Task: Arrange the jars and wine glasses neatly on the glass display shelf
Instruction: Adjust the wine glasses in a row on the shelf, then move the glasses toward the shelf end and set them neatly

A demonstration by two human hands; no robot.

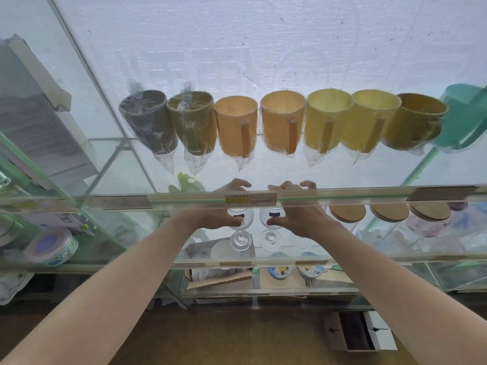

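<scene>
Two clear wine glasses stand side by side on the middle glass shelf [158, 259]. My left hand [213, 214] curls around the bowl of the left wine glass [241, 234], thumb on its front. My right hand [300, 219] wraps the bowl of the right wine glass [270, 234] the same way. The base of a third glass [300, 242] shows under my right hand. To the right stand three glass jars with wooden lids [347, 213], [388, 212], [429, 210]. The rail of the shelf above partly hides my fingertips.
The upper shelf holds a row of plastic-wrapped mugs [283, 125] and a green container [463, 122]. Its front rail [342, 196] with a price label crosses just above my hands. A round patterned tin [51, 246] sits at the left. Boxes and bowls fill the lower shelf.
</scene>
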